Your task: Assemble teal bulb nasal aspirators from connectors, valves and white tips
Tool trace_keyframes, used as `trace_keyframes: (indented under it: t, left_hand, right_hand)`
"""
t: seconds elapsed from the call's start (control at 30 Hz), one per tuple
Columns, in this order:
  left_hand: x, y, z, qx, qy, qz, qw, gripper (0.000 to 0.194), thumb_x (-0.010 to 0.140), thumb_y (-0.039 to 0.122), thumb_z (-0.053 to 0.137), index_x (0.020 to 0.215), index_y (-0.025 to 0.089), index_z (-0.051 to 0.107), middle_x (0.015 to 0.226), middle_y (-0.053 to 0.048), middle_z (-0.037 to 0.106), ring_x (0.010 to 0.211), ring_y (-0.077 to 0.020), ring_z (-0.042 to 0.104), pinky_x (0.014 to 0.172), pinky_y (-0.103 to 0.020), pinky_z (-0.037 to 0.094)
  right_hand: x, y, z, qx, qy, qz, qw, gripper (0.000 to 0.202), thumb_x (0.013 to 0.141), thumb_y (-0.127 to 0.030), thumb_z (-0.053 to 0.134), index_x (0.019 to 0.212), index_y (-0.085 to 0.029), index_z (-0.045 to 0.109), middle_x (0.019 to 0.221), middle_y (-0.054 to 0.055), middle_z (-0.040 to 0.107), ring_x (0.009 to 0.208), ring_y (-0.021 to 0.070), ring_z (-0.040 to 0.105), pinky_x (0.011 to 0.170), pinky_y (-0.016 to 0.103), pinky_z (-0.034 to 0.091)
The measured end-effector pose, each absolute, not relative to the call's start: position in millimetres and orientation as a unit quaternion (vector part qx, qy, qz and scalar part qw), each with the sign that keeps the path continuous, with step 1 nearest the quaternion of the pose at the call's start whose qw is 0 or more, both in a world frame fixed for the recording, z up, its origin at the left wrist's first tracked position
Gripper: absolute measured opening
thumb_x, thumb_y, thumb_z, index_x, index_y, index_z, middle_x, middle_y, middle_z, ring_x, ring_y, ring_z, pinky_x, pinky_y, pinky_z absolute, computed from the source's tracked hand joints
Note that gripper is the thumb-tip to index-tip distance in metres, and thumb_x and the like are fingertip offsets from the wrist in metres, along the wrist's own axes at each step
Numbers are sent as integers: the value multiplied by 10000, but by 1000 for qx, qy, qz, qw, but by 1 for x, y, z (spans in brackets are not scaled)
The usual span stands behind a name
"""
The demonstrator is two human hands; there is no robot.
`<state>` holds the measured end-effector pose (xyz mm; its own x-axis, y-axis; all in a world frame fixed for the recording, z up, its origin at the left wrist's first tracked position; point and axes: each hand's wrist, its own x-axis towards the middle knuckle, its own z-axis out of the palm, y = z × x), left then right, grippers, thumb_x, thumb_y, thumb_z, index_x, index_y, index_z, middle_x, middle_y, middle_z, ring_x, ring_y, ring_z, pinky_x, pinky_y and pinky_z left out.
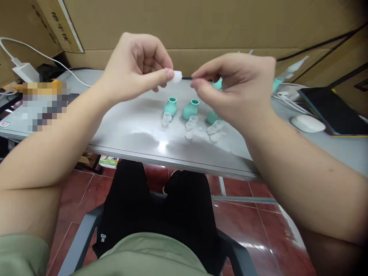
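Observation:
My left hand (143, 63) pinches a small translucent white piece (177, 76) between thumb and forefinger, raised above the grey table. Facing it on the right, my right hand (232, 82) has thumb and forefinger pressed close together; whatever they hold, if anything, is too small to make out. Below stand two green bulbs (170, 107) (190, 110) with open necks, and more green parts are partly hidden behind my right hand. In front of the bulbs lie clear plastic tubes (166, 119) (191, 123) (215, 127) and small round clear pieces (189, 135).
The grey table (129, 142) ends at a front edge above my lap. A white mouse (308, 124), a dark tablet-like object (336, 111) and cables lie at the right. At the left is a white charger (26, 72) with a cable. Cardboard (195, 27) stands behind.

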<state>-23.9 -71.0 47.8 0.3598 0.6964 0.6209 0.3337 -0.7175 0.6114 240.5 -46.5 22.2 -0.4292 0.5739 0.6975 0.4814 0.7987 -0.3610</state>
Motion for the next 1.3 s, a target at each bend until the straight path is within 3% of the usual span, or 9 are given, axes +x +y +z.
trace_keyframes:
  t: [0.1,0.2,0.3,0.47,0.67,0.8,0.9,1.13,1.3]
  left_hand:
    - [-27,-54,36,783,294,487,250,184,894,282,888,843,131,796,839,27,821,814,-177,841,811,-412,653]
    - [-26,-48,13,751,263,519,313,143,825,216,914,771,178,787,898,16,855,836,-202,860,730,-366,678]
    - [-18,-49,-2,720,268,537,347,222,796,235,880,696,201,685,915,25,845,827,-196,859,693,-366,684]
    - [-11,-54,-8,694,336,516,375,349,773,277,841,671,208,514,867,30,772,911,-216,860,751,-416,683]
    - [-9,-54,-13,709,273,518,393,409,786,391,974,685,202,626,924,10,798,903,-211,842,854,-483,717]
    - [-11,-31,-26,732,190,542,366,533,667,586,1114,652,243,707,866,-24,817,693,-175,759,728,-482,754]
    - [-15,-16,-33,747,174,541,346,520,630,549,1163,644,255,734,858,-47,831,660,-183,743,651,-458,744]
    - [-22,-16,-32,768,148,536,317,370,757,420,1133,716,220,824,927,-54,875,728,-171,807,681,-344,750]
    - [-21,-10,-35,789,120,526,295,238,826,304,1086,800,207,870,982,-56,894,757,-161,822,702,-296,748]
  right_hand:
    - [240,-42,14,-294,-792,107,524,182,1038,-412,802,1009,-235,771,1006,55,815,884,148,712,833,368,575]
    - [244,-48,4,-265,-798,139,524,323,1040,-563,809,1023,-244,762,1033,65,816,926,171,752,866,399,595]
    - [247,-53,-1,-275,-796,152,517,431,1024,-690,778,1041,-261,750,1065,77,812,957,188,753,880,428,620]
    - [246,-57,-3,-300,-781,175,519,554,939,-811,801,1023,-268,727,1091,79,812,1010,208,765,882,442,643]
    - [247,-62,-4,-261,-787,207,520,433,968,-685,846,980,-259,764,1044,51,828,947,184,778,888,431,687]
    - [249,-62,-7,-240,-780,211,538,306,967,-514,897,987,-220,811,1015,18,827,922,158,809,844,347,719]
    - [250,-59,-10,-225,-781,224,538,235,944,-417,919,983,-207,823,979,-1,820,875,137,804,801,298,717]
    - [249,-53,-13,-216,-778,273,522,320,938,-527,920,949,-221,829,941,35,787,815,161,763,831,376,735]
    - [249,-58,-10,-238,-777,268,518,260,967,-470,906,968,-218,841,947,48,785,828,171,758,786,363,700]
